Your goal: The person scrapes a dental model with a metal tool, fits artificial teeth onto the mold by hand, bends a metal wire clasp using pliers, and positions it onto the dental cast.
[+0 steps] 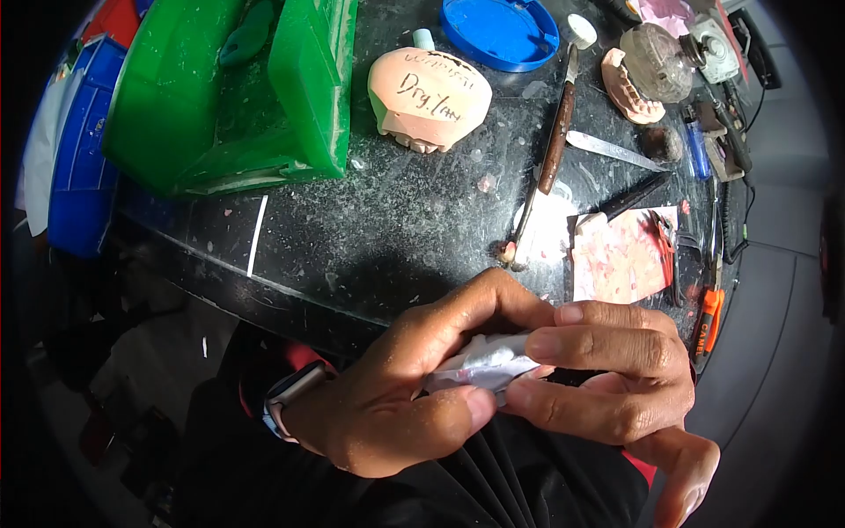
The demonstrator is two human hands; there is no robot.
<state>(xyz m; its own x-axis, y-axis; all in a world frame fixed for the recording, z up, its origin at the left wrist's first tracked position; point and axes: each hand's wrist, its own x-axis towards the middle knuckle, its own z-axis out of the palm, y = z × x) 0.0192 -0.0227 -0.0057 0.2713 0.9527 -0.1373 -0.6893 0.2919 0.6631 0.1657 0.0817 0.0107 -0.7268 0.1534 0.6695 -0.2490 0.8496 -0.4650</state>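
Between both hands is a small whitish piece with a creased, sheet-like surface; I cannot make out whether it is paper, film or something wrapped. My left hand is closed round it from the left, thumb in front and index finger arched behind. On its other side the fingertips and thumb of my right hand pinch the piece, partly hiding it. Both hands are just off the bench's near edge, above my lap. Beyond them lies a wax knife with a brown handle.
A green bin and a blue bin stand at left. A plaster dental model with handwriting sits near a blue lid. At right are another dental model, a pink-stained sheet and an orange-handled tool.
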